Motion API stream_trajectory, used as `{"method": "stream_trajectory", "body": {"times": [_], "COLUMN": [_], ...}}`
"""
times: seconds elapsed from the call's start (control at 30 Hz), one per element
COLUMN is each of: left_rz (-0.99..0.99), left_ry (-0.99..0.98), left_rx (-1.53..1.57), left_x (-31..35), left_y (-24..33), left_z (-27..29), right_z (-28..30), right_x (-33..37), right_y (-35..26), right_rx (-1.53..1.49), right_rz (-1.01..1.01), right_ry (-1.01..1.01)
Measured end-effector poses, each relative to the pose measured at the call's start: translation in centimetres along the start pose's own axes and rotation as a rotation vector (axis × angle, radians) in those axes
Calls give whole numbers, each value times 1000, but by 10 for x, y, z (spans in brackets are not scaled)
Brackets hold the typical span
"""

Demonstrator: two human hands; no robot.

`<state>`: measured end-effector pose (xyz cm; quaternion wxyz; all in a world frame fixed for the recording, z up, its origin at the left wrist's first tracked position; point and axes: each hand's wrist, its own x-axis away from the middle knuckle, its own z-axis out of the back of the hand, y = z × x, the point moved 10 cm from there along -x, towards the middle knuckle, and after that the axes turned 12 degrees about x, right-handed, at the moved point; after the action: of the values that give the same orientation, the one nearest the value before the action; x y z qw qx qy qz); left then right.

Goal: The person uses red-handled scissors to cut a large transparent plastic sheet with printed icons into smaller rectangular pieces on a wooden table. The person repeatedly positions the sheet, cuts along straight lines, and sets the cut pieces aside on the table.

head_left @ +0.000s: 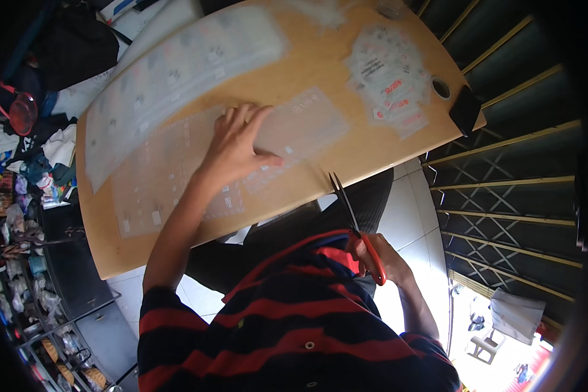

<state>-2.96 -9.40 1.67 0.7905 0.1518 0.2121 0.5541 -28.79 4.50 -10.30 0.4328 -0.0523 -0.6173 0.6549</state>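
My left hand (238, 147) is over a translucent plastic sheet (310, 121) on the table. Its thumb stands apart from the bent fingers, and nothing shows between them. Left of the hand lies another frosted sheet (166, 173) with small pale patches. Off the table's near edge, in front of my striped shirt, my right hand (385, 255) grips a pair of scissors (353, 222) by the red handles. The dark blades point away from me toward the table edge, slightly apart at the tips. No material is between them.
A long layer of translucent sheets (189, 55) covers the tan table's (307, 59) far left. Printed plastic pieces (389, 75) are heaped at the right, near a round roll (440, 86) and a flat black object (464, 112). A folding metal gate (503, 189) stands beyond the right edge.
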Motion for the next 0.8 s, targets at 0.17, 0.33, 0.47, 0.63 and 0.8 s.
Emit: {"method": "stream_trajectory", "body": {"times": [0.17, 0.33, 0.47, 0.63, 0.8], "left_rz": [137, 156, 185, 32, 69], "left_ry": [-67, 36, 71, 310, 188], "left_rx": [234, 426, 534, 284, 228], "left_x": [-17, -15, -13, -1, 12], "left_y": [-20, -30, -36, -10, 16], "left_z": [-20, -18, -18, -18, -34], "right_z": [10, 1, 6, 12, 12], "right_x": [29, 15, 8, -6, -2], "right_y": [6, -13, -23, -37, -23], "right_rx": [44, 71, 222, 260, 84], "right_rz": [-71, -67, -24, 25, 53], "right_ry": [13, -25, -12, -18, -72]}}
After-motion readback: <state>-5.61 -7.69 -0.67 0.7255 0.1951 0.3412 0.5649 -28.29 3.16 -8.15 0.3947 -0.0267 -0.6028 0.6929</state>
